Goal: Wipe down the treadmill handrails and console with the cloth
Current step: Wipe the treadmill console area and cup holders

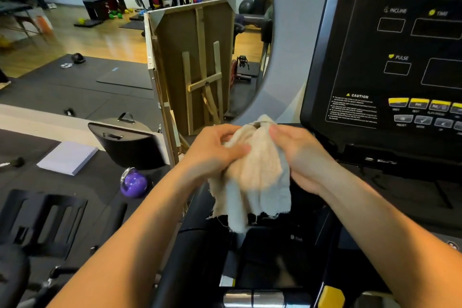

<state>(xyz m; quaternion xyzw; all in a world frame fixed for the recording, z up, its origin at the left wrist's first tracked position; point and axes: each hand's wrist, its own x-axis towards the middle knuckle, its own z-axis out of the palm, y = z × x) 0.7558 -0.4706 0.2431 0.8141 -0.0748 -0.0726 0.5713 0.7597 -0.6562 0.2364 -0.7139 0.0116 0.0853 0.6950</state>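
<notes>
From the head camera, both hands meet in mid-frame in front of the treadmill, bunching a pale, frayed cloth point(257, 175) between them. The left hand point(215, 150) has its fingers curled into the cloth's left side with the thumb pressed across the front. The right hand point(300, 157) grips the other side, thumb up near the top fold; its fingers go behind the fabric and are mostly hidden. The cloth hangs loose below the hands, above the dark handrail point(190, 252), and does not seem to touch either the rail or the console point(400, 57), which stands apart to the upper right with its screens dark. This looks like gathering or refolding the cloth into a pad, so the wiping itself seems paused or not begun. The next move probably calls for settling the cloth in one hand, fingers flat behind it, then pressing it onto the rail or the console face. A purple kettlebell point(133, 182) sits on the mat to the left.
</notes>
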